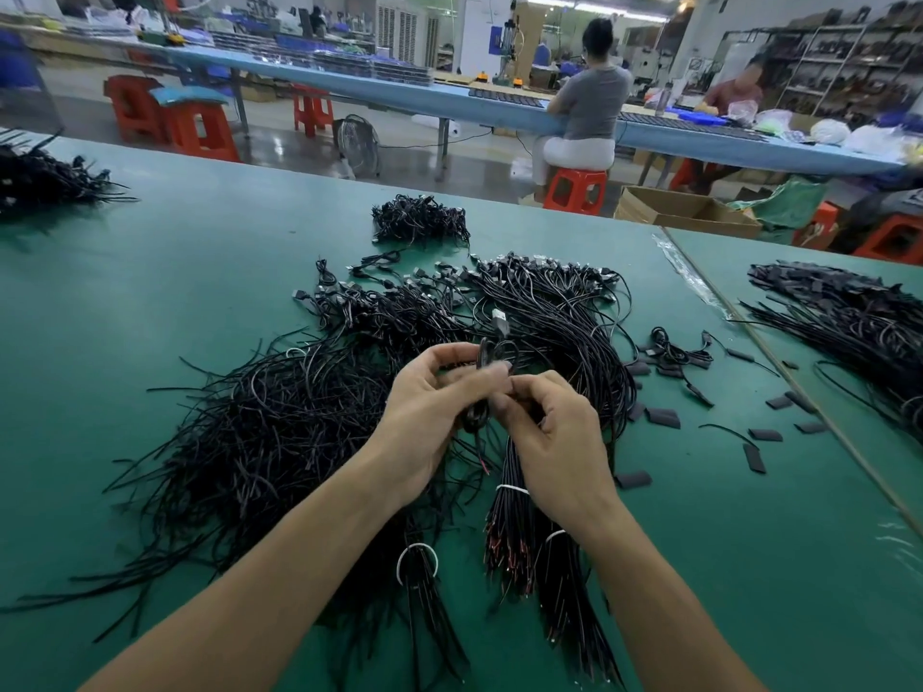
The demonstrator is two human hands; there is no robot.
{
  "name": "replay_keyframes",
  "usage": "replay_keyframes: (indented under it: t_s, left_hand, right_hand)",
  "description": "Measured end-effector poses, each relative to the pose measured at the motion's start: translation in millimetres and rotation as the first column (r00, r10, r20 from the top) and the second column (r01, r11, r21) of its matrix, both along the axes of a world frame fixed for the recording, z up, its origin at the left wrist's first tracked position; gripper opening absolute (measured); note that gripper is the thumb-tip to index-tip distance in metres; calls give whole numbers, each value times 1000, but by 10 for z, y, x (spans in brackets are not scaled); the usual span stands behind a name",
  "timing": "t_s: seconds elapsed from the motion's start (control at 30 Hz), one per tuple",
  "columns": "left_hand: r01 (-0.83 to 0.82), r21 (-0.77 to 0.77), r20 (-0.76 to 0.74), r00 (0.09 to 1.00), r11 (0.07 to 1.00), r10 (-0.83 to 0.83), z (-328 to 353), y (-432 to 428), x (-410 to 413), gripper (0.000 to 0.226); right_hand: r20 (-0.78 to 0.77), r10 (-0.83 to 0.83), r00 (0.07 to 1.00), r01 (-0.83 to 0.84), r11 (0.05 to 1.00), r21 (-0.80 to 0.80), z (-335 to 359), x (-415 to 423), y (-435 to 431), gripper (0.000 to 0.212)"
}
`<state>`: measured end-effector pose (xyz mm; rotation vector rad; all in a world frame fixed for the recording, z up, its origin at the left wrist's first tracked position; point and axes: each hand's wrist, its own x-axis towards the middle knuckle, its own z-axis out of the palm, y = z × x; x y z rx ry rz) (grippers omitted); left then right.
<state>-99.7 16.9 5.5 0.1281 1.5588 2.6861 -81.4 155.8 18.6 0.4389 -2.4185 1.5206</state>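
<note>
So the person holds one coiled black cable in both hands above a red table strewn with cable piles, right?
Not quite: the table is green, not red, as the head view shows. The rest holds: the left hand and the right hand both hold one coiled black cable above the cable piles.

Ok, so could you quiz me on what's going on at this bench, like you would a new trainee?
1. True or false: the left hand and the right hand both hold one black cable.
2. The table has a top that is: A red, B green, C white.
3. Fill in: the bundle beside the right wrist is tied with a ___ band.

Key: 1 true; 2 B; 3 white.
</note>
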Motion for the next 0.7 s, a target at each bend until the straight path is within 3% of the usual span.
replay_keyframes:
  t_s: [0.1,0.37,0.53,0.63,0.7]
  left_hand:
    - [2,-73,-72,997,997,-7,-71,-38,8,58]
    - [-97,-441,-285,958,892,-36,-128,-77,16,26]
    - [-127,-571,-216,976,811,0,-251,-126,-120,25]
    - [-232,-585,-121,973,777,199,-242,-191,-374,20]
    - [-330,-586,-95,935,740,341,-156,-234,-623,21]
  right_hand:
    - [57,8,998,-6,1000,-21,-42,-24,18,14]
    - [355,62,933,50,953,-300,-176,-95,100,14]
    - [365,-71,928,109,990,-85,-297,-157,170,9]
    - [399,-104,911,88,994,60,-364,-155,252,6]
    - [407,-126,905,28,971,238,-418,-132,294,13]
